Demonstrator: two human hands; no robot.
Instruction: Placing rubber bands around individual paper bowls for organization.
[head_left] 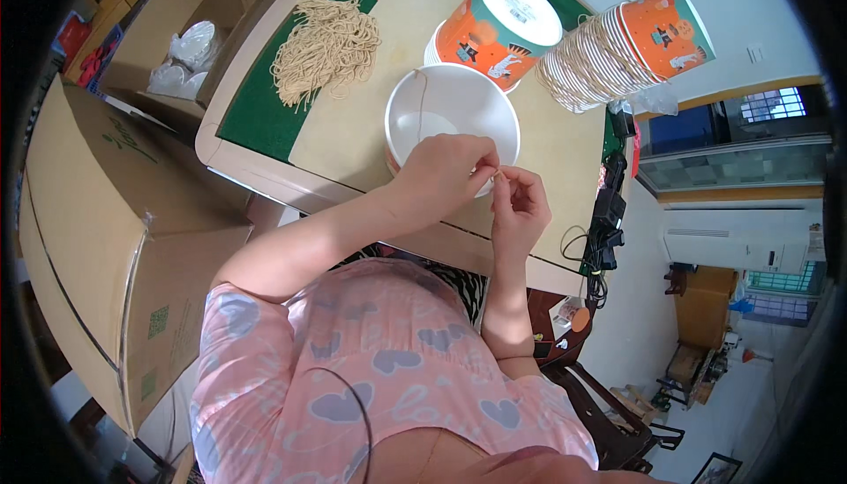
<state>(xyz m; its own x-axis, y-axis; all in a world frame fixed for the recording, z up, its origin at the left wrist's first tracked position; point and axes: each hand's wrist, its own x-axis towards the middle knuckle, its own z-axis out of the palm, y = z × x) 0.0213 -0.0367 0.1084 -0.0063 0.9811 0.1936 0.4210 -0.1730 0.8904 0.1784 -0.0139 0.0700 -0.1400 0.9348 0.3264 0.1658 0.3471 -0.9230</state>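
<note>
A white-lined paper bucket (406, 105) stands at the table's near side, its mouth toward me. One tan cord (422, 100) hangs over its far rim and runs down the inside toward my hands. At the near right rim, my left hand (445, 171) is closed in a pinch. Facing it, my right hand (520, 206) pinches too, thumb and forefinger almost touching the left fingertips. A small bit of cord shows between the fingertips; whether it is knotted I cannot tell. The left hand hides part of the bucket's near rim.
Loose tan cords (326, 47) lie heaped at the far left. An upside-down orange bucket stack (485, 38) stands behind the bucket. At right lies a nested stack (609, 52) wound with cords. Black adapters and cables (607, 210) line the right edge. Cardboard boxes (97, 246) stand left.
</note>
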